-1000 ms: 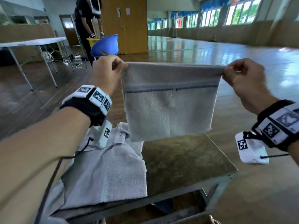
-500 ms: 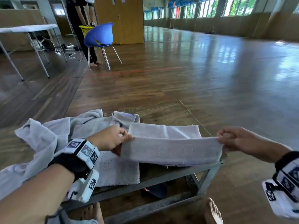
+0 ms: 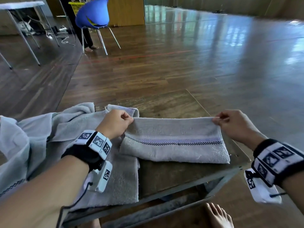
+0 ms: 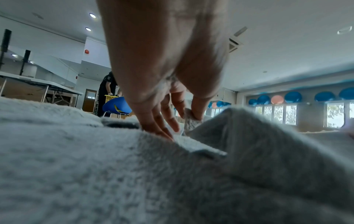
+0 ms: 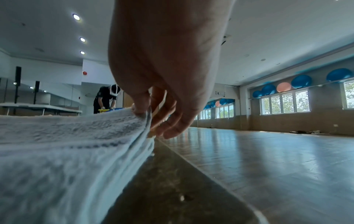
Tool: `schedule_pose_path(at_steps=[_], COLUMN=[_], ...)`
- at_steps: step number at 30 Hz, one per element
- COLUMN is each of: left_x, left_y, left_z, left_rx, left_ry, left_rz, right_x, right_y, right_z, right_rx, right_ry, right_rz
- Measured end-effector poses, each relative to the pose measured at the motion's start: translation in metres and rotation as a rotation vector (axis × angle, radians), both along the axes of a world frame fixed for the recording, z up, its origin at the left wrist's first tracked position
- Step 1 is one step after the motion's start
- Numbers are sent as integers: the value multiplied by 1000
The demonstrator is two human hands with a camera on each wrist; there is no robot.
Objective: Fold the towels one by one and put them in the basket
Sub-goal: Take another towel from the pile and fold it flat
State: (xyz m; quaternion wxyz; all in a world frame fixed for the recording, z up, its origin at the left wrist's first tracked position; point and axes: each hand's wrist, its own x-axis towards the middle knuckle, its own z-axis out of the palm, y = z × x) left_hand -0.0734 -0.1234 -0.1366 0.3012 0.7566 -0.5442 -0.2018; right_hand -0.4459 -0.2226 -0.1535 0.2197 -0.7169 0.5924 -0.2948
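A folded towel (image 3: 174, 142) is being laid on the right part of the counter (image 3: 172, 175), its far corners being pinched by the left hand (image 3: 115, 123) and the right hand (image 3: 233, 124), which are being held well apart at either end. Its near part is lying flat on the counter, the far edge slightly raised. A pile of unfolded towels (image 3: 49, 137) is lying just to the left, partly under the left wrist.

The layers could be slipped out of line if one corner is released early, and the right end, lying near the counter's edge, could be dragged off.

No basket for the towels is being shown near the counter.

A second earlier the towel was being held up in the air; it is now being lowered onto the counter.
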Motion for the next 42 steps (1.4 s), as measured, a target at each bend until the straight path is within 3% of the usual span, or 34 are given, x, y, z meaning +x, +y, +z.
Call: schedule_pose_path(at_steps=[4, 15, 19, 22, 26, 28, 31, 34, 36, 42], left_x=[7, 5, -1, -8, -16, -15, -10, -4, -2, -8], left_y=[-14, -13, -10, -10, -3, 3, 11, 18, 19, 6], left_z=[-10, 3, 21, 40, 64, 67, 54, 23, 4, -11], left_rx=[52, 61, -119, -280, -604, -678, -523, -49, 153, 154], left_ry=[-127, -207, -187, -159, -247, -233, -240, -263, -246, -248], left_rz=[-32, -99, -122, -123, -120, -145, -207, -265, -226, -18], right_x=[15, 23, 23, 21, 14, 6, -8, -22, -28, -21], right_y=[-11, -4, -1, 4, 20, 28, 35, 40, 42, 33], right_z=[-9, -6, 19, 43, 65, 63, 41, 10, -5, -8], right_rx=[75, 92, -2, -220, -522, -596, -538, -155, -8, 46], right_ry=[93, 172, 247, 210, 24, -92, -68, 200, 257, 246], right_rz=[0, 56, 20, -73, -161, -136, 5, 227, 268, 20])
